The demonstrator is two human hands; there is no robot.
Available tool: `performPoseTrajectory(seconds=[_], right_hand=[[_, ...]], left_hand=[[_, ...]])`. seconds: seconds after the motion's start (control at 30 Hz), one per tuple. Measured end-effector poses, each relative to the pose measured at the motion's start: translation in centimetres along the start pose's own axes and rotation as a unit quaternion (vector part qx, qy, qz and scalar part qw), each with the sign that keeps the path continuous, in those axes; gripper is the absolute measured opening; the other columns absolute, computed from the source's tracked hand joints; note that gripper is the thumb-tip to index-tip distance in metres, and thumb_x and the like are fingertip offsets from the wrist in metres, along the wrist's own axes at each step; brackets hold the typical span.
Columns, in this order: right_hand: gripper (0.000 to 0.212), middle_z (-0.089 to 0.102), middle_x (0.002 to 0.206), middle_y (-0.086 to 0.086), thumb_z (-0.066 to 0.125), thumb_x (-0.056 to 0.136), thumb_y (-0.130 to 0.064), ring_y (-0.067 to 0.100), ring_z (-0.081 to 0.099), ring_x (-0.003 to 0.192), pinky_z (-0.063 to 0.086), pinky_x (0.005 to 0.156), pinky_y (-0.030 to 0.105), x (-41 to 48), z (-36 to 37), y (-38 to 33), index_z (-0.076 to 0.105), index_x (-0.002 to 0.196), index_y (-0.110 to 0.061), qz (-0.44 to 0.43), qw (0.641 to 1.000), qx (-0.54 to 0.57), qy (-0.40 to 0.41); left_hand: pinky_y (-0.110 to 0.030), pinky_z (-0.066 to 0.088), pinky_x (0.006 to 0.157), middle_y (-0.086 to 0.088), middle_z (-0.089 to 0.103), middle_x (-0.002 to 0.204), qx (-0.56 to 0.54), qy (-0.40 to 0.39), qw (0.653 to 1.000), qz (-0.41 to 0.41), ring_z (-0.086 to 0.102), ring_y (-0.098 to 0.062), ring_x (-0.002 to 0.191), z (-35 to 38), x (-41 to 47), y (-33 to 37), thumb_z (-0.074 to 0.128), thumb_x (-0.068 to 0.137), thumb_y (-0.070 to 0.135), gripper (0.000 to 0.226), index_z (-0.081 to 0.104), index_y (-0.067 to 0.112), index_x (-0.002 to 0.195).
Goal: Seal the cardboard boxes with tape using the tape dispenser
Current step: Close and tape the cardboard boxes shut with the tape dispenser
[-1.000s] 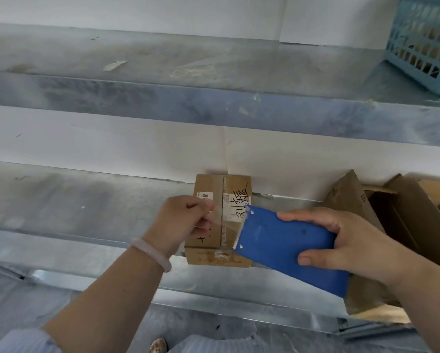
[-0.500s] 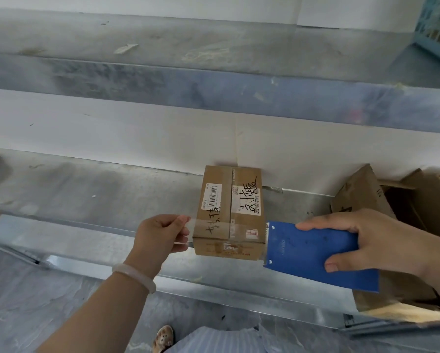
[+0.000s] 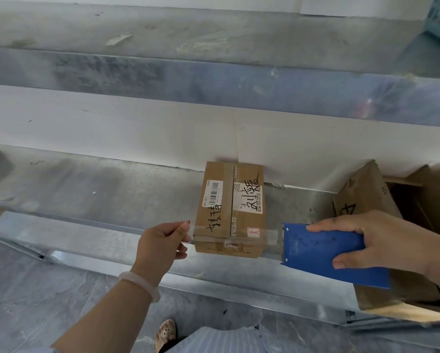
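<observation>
A small brown cardboard box (image 3: 230, 210) with white printed labels and black handwritten marks sits on the grey metal shelf (image 3: 99, 189), its far end against the white back wall (image 3: 137, 133). A strip of clear tape (image 3: 239, 234) stretches across the near end of the box's top, running from side to side. The left hand (image 3: 162, 244), with a pale bangle (image 3: 140, 281) on its wrist, is just left of the box; its thumb and fingers are closed in a pinch on the free end of the tape, level with the box's near top edge. The right hand (image 3: 374, 240) is on the other side, fingers wrapped over the top and thumb pressed on the face of a flat blue metal tape dispenser (image 3: 323, 253), gripping it firmly. The dispenser's cutting edge faces the box and stands just beside its right side, with the tape drawn taut between the two hands. Behind the dispenser, a larger open brown cardboard box (image 3: 366, 194) rests at the right end of the shelf, flaps raised. A striped garment and a shoe (image 3: 166, 333) show below over the grey floor (image 3: 35, 301).
</observation>
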State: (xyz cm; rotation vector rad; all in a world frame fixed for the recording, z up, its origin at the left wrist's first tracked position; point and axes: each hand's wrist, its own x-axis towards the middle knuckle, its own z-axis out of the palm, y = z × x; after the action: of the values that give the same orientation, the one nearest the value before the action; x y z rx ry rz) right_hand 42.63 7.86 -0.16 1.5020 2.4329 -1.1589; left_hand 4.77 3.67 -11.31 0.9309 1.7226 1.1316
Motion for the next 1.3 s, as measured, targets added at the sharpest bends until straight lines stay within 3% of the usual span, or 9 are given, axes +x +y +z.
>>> performPoseTrajectory(seconds=[0.3,0.43,0.5,0.6,0.67,0.77,0.9,1.17,1.3], right_hand=[[0.058,0.061,0.101,-0.04,0.074,0.069,-0.064,-0.003,0.065,0.085,0.053,0.071,0.016,2.4,1.7,0.0,0.04,0.113,-0.08,0.011,1.0,-0.021,0.009],[0.053,0.063,0.1,-0.031,0.079,0.073,-0.052,-0.014,0.061,0.079,0.045,0.06,0.007,3.5,2.3,-0.7,0.047,0.111,-0.073,0.009,1.0,-0.004,0.014],[0.053,0.063,0.102,-0.03,0.079,0.074,-0.05,-0.014,0.061,0.082,0.046,0.061,0.008,3.6,2.4,-0.8,0.048,0.111,-0.071,0.01,1.0,0.002,0.019],[0.052,0.061,0.099,-0.036,0.078,0.074,-0.052,-0.014,0.061,0.083,0.046,0.06,0.008,3.4,2.6,-0.9,0.049,0.111,-0.072,0.014,1.0,0.009,0.024],[0.052,0.06,0.096,-0.039,0.078,0.073,-0.055,-0.013,0.061,0.082,0.046,0.06,0.009,3.5,2.9,-1.1,0.048,0.111,-0.075,0.017,0.999,0.012,0.028],[0.054,0.064,0.099,-0.031,0.077,0.074,-0.054,-0.009,0.063,0.079,0.049,0.058,0.012,3.7,3.3,-1.4,0.046,0.113,-0.074,0.018,0.999,0.017,0.023],[0.053,0.068,0.101,-0.023,0.077,0.075,-0.053,-0.003,0.065,0.079,0.055,0.065,0.02,3.8,3.6,-1.6,0.044,0.109,-0.076,0.022,0.999,0.012,0.023],[0.057,0.059,0.108,-0.042,0.081,0.072,-0.049,-0.008,0.065,0.09,0.058,0.079,0.024,1.0,3.0,0.0,0.05,0.114,-0.073,0.035,0.994,0.104,0.026],[0.059,0.058,0.117,-0.038,0.079,0.07,-0.054,-0.008,0.063,0.096,0.056,0.084,0.024,0.0,2.0,0.4,0.048,0.116,-0.073,0.039,0.995,0.089,0.013]], left_hand=[[-0.035,0.061,0.057,0.002,0.067,0.062,0.005,0.002,1.0,-0.02,0.058,-0.011,0.052,1.0,0.7,-1.7,0.064,0.092,0.023,0.016,0.075,0.024,0.103],[-0.033,0.06,0.056,-0.017,0.058,0.085,0.013,-0.011,0.997,-0.078,0.058,-0.022,0.071,1.7,0.7,-2.4,0.061,0.091,0.035,0.037,0.052,0.038,0.127],[-0.034,0.058,0.056,-0.014,0.054,0.085,0.01,-0.024,0.993,-0.112,0.055,-0.022,0.07,1.7,0.7,-2.2,0.06,0.092,0.034,0.043,0.046,0.033,0.132],[-0.031,0.055,0.06,-0.006,0.054,0.081,0.11,0.044,0.992,-0.03,0.055,-0.017,0.07,1.1,0.8,-1.5,0.059,0.095,0.026,0.042,0.046,0.02,0.135],[-0.031,0.053,0.074,0.002,0.058,0.087,0.195,0.1,0.963,0.157,0.056,-0.015,0.081,1.2,0.6,0.1,0.051,0.098,0.027,0.036,0.05,0.019,0.133],[-0.036,0.042,0.101,0.002,0.058,0.127,0.332,-0.014,0.847,0.414,0.048,-0.016,0.121,3.6,0.4,3.2,0.037,0.101,0.04,0.042,0.047,0.023,0.138],[-0.043,0.005,0.121,0.01,0.008,0.162,0.572,-0.183,0.676,0.428,0.001,-0.015,0.15,7.4,1.3,3.8,0.01,0.1,0.054,0.056,0.012,0.036,0.153],[-0.041,-0.004,0.121,0.014,-0.002,0.161,0.602,-0.207,0.655,0.407,-0.004,-0.015,0.15,7.5,2.4,3.0,-0.009,0.093,0.057,0.06,0.0,0.042,0.151],[-0.041,-0.005,0.121,0.016,-0.01,0.159,0.6,-0.214,0.656,0.405,-0.01,-0.013,0.149,7.5,2.3,3.1,-0.014,0.09,0.057,0.059,-0.011,0.044,0.148]])
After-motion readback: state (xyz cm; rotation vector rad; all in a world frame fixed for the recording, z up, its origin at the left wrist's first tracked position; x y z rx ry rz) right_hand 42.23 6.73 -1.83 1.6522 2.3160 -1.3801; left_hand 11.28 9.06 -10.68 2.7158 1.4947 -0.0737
